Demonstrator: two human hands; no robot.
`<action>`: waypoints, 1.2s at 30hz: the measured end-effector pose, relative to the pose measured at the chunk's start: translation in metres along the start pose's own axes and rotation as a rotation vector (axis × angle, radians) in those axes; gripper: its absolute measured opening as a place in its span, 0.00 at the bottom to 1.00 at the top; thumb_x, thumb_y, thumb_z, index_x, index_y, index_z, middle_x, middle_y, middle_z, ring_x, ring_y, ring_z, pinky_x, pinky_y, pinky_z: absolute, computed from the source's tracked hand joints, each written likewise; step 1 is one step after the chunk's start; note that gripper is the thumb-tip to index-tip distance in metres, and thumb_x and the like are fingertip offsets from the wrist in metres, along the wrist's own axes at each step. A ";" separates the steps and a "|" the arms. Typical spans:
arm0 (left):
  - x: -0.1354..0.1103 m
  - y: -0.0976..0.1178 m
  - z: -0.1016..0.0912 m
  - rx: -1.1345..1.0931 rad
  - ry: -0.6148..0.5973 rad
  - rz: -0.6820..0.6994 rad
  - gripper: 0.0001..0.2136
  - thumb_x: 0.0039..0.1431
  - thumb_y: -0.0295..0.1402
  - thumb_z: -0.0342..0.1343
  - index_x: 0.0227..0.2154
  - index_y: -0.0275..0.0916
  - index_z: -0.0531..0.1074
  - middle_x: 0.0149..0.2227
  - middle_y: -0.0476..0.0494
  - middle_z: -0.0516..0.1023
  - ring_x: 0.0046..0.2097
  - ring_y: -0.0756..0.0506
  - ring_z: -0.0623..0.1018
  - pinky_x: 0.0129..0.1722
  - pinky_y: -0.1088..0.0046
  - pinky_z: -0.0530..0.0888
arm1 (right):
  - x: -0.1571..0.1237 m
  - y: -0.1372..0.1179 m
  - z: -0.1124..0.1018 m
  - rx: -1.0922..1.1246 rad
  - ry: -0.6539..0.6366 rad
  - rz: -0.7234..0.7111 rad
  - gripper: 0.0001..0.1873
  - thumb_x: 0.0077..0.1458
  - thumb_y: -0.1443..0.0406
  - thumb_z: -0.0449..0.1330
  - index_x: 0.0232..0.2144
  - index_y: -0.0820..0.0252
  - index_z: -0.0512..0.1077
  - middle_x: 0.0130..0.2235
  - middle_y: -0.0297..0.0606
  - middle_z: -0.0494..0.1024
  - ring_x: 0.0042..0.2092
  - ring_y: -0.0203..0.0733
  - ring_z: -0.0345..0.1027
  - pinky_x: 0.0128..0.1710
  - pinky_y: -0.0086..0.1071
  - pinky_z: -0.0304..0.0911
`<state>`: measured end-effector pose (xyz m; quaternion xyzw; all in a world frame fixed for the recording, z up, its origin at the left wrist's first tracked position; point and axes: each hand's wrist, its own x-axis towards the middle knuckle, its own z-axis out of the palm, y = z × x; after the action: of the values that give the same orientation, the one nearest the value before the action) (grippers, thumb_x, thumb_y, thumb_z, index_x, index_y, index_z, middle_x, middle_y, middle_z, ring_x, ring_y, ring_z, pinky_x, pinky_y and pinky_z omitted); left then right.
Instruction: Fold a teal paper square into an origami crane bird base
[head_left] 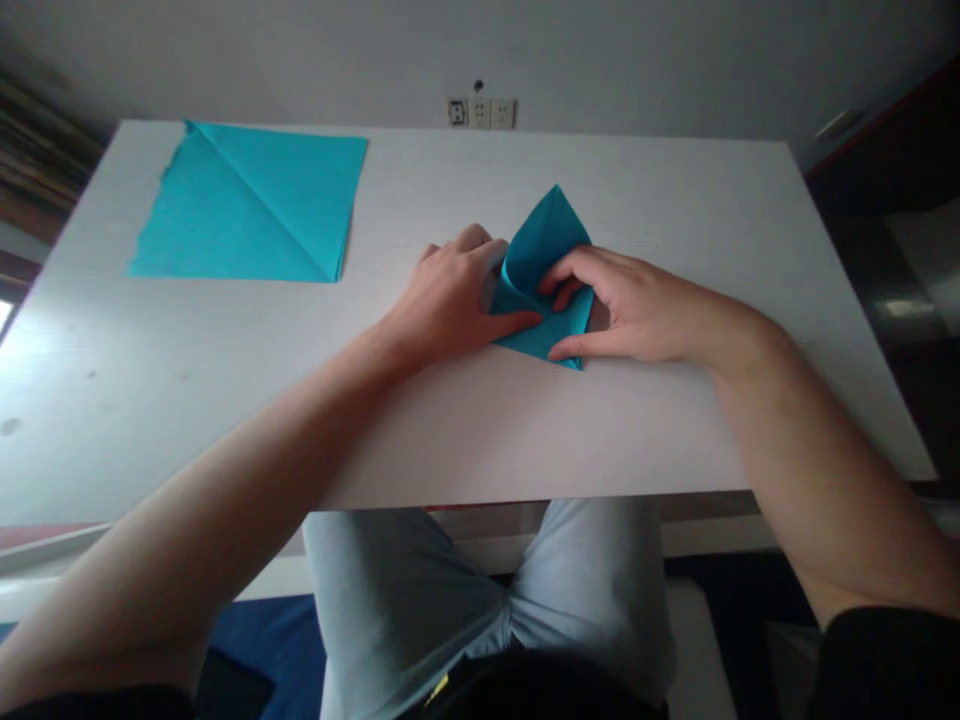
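Observation:
A small folded piece of teal paper (547, 245) lies in the middle of the white table (465, 420), its upper flap standing up in a point. My left hand (450, 300) grips its left side, the thumb pressing along the lower fold and the fingers curled behind a raised flap. My right hand (637, 305) holds the right side, with fingertips pinching into the fold and the thumb flat on the bottom corner. Both hands cover much of the paper's lower half.
A stack of teal paper sheets (251, 205) with a diagonal crease lies at the far left of the table. A wall socket (481, 112) sits on the wall behind the table's far edge. My legs show below the near edge.

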<state>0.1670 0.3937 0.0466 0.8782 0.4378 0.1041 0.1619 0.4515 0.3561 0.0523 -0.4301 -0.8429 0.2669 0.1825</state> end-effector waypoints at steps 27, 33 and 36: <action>0.004 -0.030 -0.008 -0.202 0.007 0.162 0.12 0.74 0.45 0.72 0.52 0.44 0.88 0.53 0.37 0.88 0.55 0.35 0.88 0.58 0.59 0.82 | -0.002 -0.007 0.000 -0.235 -0.031 -0.094 0.19 0.80 0.60 0.70 0.65 0.53 0.94 0.60 0.52 0.90 0.57 0.63 0.87 0.61 0.53 0.80; 0.009 -0.038 -0.017 -0.303 -0.005 0.128 0.10 0.70 0.44 0.71 0.43 0.44 0.88 0.46 0.41 0.91 0.48 0.38 0.89 0.53 0.62 0.82 | -0.003 -0.006 0.001 -0.205 -0.039 -0.099 0.21 0.83 0.58 0.68 0.69 0.50 0.93 0.59 0.49 0.88 0.54 0.59 0.85 0.60 0.51 0.80; 0.011 -0.040 -0.014 -0.321 0.017 0.082 0.11 0.67 0.44 0.73 0.44 0.44 0.89 0.44 0.43 0.91 0.47 0.38 0.90 0.52 0.63 0.83 | -0.003 -0.003 0.003 -0.174 -0.042 -0.106 0.24 0.84 0.57 0.66 0.72 0.51 0.91 0.60 0.49 0.87 0.55 0.58 0.84 0.62 0.52 0.81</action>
<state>0.1399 0.4277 0.0448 0.8573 0.3810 0.1866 0.2918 0.4499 0.3514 0.0513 -0.3933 -0.8882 0.1914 0.1408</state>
